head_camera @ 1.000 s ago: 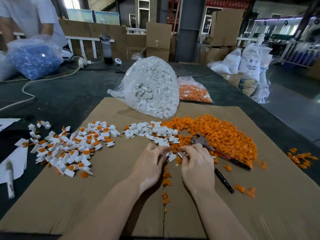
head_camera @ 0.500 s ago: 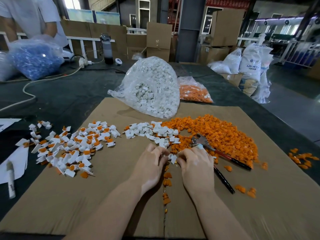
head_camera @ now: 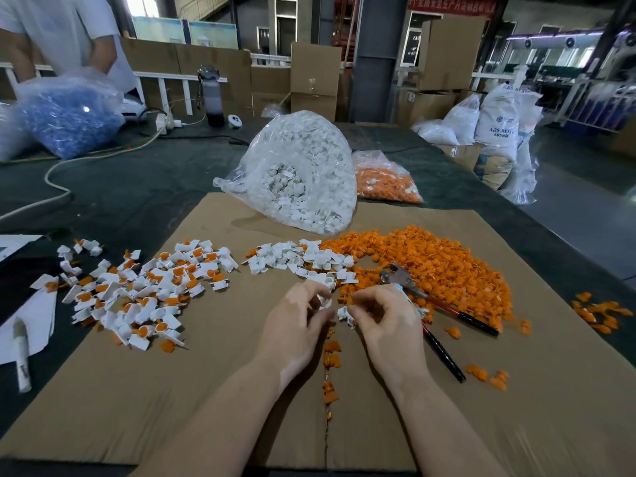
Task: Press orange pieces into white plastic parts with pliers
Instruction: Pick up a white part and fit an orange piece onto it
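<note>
White plastic part (head_camera: 323, 301) pinched in left hand (head_camera: 296, 325) fingertips; right hand (head_camera: 385, 321) pinches another small white piece (head_camera: 344, 313), hands close together over the cardboard (head_camera: 172, 390). Risk: tiny part slips or the orange piece seats crooked from the fingertip grip. Pliers (head_camera: 426, 301) lie untouched just right, long axis diagonal, jaws pointing away-left into the orange pile (head_camera: 430, 259), handles toward near-right.

pliers (head_camera: 426, 304) partly hidden behind right hand (head_camera: 385, 321), white part (head_camera: 323, 301) in left hand (head_camera: 296, 325) mostly covered by fingers
</note>
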{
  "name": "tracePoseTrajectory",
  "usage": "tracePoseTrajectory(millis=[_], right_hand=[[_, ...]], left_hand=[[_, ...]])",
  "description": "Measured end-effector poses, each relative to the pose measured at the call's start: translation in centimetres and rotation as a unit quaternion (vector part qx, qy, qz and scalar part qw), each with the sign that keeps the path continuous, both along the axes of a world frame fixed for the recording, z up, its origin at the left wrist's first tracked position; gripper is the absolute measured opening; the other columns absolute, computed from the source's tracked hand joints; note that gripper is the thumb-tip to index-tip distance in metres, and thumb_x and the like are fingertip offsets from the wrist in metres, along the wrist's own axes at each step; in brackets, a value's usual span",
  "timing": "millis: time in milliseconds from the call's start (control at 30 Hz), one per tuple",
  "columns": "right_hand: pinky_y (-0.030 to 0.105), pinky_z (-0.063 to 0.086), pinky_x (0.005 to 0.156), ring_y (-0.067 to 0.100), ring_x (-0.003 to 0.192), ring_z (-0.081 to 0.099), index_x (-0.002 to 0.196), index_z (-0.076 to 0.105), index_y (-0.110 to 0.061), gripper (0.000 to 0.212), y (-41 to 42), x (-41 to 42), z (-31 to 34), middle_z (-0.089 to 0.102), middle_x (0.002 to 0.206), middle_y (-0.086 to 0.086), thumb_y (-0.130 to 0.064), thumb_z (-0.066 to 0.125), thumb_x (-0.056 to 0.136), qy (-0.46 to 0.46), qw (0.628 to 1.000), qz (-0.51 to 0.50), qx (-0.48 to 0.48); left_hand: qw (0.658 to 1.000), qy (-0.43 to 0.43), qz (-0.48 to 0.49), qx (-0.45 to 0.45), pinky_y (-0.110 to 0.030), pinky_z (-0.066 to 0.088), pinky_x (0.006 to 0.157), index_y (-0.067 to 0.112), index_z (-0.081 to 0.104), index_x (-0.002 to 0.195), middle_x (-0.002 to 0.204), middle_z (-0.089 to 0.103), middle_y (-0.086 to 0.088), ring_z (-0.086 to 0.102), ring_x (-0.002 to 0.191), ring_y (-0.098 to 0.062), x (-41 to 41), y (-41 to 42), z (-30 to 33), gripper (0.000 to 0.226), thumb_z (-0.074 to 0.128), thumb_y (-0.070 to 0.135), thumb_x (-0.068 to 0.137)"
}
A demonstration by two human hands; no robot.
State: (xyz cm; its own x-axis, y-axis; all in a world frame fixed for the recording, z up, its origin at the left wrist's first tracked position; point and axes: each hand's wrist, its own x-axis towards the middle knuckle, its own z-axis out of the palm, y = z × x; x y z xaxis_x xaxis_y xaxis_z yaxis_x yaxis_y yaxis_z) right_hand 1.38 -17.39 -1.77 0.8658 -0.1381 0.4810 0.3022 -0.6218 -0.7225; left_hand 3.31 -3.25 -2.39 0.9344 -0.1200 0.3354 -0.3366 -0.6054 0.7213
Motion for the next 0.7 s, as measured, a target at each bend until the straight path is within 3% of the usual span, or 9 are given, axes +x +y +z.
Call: tracePoseTrajectory(millis=[100,200,300,367,433,500,567,700], right_hand=[[0.006,0.044,0.068,-0.002,0.077,0.059,0.082,0.066,-0.021,0.018,-0.1,0.1,0.2,0.062,0.081,-0.009,-0.002,0.067,0.082,0.03,0.998,0.003,0.058],[0.01,0.048,0.067,0.0,0.074,0.06,0.081,0.063,-0.024,0.028,-0.5,0.1,0.5,0.065,0.08,-0.004,0.004,0.065,0.081,0.051,0.985,0.023,0.164],[0.013,0.05,0.065,0.005,0.072,0.062,0.084,0.068,-0.019,0.023,-0.8,0.1,0.8,0.068,0.08,0.001,0.004,0.064,0.082,0.066,0.972,0.054,0.221],[0.014,0.05,0.062,0.007,0.07,0.064,0.082,0.069,-0.018,0.022,-0.9,0.1,0.8,0.069,0.077,0.0,0.004,0.065,0.082,0.068,0.967,0.073,0.233],[0.014,0.05,0.062,0.007,0.07,0.064,0.078,0.069,-0.021,0.025,-0.9,0.1,0.7,0.069,0.076,-0.001,0.004,0.065,0.081,0.069,0.968,0.085,0.228],[0.018,0.052,0.064,0.011,0.071,0.065,0.076,0.068,-0.023,0.026,-1.0,0.2,0.6,0.069,0.075,-0.001,0.003,0.066,0.081,0.075,0.969,0.094,0.217],[0.022,0.053,0.064,0.014,0.069,0.065,0.076,0.068,-0.022,0.025,-1.0,0.3,0.5,0.069,0.074,0.0,0.002,0.066,0.081,0.083,0.966,0.106,0.223],[0.016,0.048,0.057,0.008,0.064,0.064,0.076,0.068,-0.023,0.025,-1.0,0.4,0.3,0.069,0.071,0.0,0.001,0.066,0.082,0.085,0.964,0.109,0.226]], left_hand=[[1.0,0.005,0.011,-0.016,0.003,0.032,0.068,0.03,0.06,0.114,0.093,0.045,0.017,0.047,0.079,0.004,-0.1,0.0,0.1,0.022,0.052,0.024,0.095],[0.998,0.021,0.026,-0.054,0.003,0.033,0.07,0.025,0.065,0.102,0.091,0.051,0.017,0.049,0.081,0.003,-0.2,-0.3,0.3,0.014,0.057,0.019,0.092],[0.989,0.058,0.029,-0.133,-0.007,0.042,0.072,0.027,0.064,0.091,0.089,0.063,0.011,0.058,0.083,-0.002,-0.4,-0.9,0.5,0.012,0.065,0.016,0.086],[0.985,0.073,0.021,-0.152,-0.016,0.046,0.078,0.028,0.065,0.099,0.094,0.064,0.009,0.06,0.088,-0.007,-0.4,-1.0,0.7,0.02,0.067,0.015,0.084],[0.987,0.073,0.017,-0.141,-0.008,0.043,0.076,0.026,0.066,0.108,0.096,0.061,0.012,0.058,0.087,-0.003,-0.4,-0.9,0.8,0.025,0.067,0.017,0.084],[0.988,0.07,0.011,-0.135,0.0,0.039,0.069,0.024,0.068,0.103,0.094,0.059,0.015,0.056,0.083,0.004,-0.5,-0.7,0.9,0.02,0.067,0.018,0.084],[0.986,0.077,-0.003,-0.149,-0.001,0.04,0.067,0.027,0.066,0.093,0.094,0.061,0.016,0.057,0.081,0.006,-0.6,-0.7,1.0,0.013,0.068,0.019,0.084],[0.98,0.09,-0.025,-0.178,-0.006,0.043,0.066,0.027,0.066,0.091,0.089,0.066,0.011,0.059,0.08,0.0,-0.8,-0.7,1.1,0.012,0.068,0.018,0.083]])
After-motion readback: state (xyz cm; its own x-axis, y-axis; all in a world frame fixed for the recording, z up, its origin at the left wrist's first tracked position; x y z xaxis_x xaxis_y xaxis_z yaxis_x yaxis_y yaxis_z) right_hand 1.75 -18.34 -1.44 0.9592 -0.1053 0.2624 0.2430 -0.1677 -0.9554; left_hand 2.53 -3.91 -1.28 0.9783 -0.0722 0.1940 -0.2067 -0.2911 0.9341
